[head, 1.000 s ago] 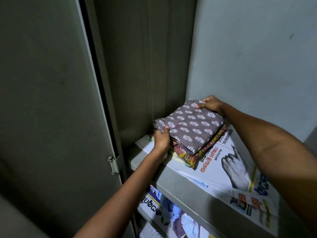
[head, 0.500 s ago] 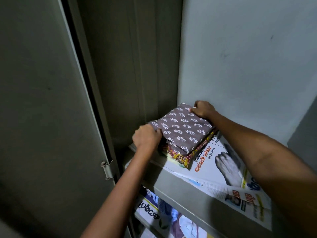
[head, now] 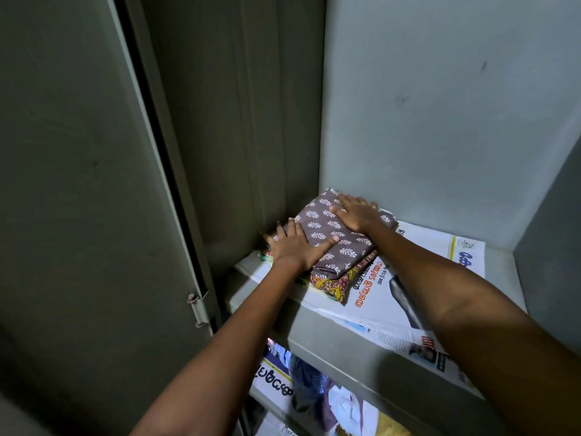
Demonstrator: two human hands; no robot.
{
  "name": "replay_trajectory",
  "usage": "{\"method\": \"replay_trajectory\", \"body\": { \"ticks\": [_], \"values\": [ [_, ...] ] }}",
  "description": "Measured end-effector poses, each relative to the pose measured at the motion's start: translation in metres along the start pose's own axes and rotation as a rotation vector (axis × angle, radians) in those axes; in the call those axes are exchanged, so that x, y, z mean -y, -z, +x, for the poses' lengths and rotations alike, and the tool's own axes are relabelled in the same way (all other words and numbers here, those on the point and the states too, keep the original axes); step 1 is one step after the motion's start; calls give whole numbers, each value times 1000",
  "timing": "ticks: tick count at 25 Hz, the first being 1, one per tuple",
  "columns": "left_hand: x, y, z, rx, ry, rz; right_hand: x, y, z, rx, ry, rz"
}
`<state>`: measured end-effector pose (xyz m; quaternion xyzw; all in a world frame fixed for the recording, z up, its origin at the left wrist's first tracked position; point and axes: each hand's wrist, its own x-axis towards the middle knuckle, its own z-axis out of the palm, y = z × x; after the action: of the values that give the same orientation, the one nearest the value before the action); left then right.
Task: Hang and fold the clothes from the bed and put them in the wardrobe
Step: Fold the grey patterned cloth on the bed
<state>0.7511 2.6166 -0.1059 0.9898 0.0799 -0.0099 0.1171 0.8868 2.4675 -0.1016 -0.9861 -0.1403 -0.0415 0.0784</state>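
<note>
Folded clothes pressed flat on a wardrobe (head: 424,105) shelf (head: 352,347)

Stacked in the shelf's back left corner on newspaper (head: 418,278): brown folded cloth with white leaf print (head: 333,243) on top of a yellow and red patterned cloth (head: 333,283), close to the side wall and back wall. Left hand (head: 295,247) flat on the near left corner of the top cloth, fingers straight and spread; right hand (head: 356,214) flat on its far part, fingers extended, slightly blurred. Open door (head: 78,184) with hinge (head: 198,305) at left. More newspaper and clothing (head: 311,385) on the shelf below. Half a second ago both hands curled at the stack's edges; now opened out on top
</note>
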Motion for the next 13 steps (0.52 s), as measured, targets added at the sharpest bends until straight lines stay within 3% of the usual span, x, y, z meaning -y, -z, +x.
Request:
{"method": "replay_trajectory", "body": {
  "ticks": [3,5,8,13],
  "values": [
    [0,6,-2,-10,1,29,5,2,-10,-36,-150,12],
    [0,7,-5,-14,-2,61,12,5,-20,41,-175,-5],
    [2,5,-8,-37,-15,68,19,6,-40,162,-131,-10],
    [9,2,-13,-77,-100,-58,22,9,-92,182,-39,157]
  ]
}}
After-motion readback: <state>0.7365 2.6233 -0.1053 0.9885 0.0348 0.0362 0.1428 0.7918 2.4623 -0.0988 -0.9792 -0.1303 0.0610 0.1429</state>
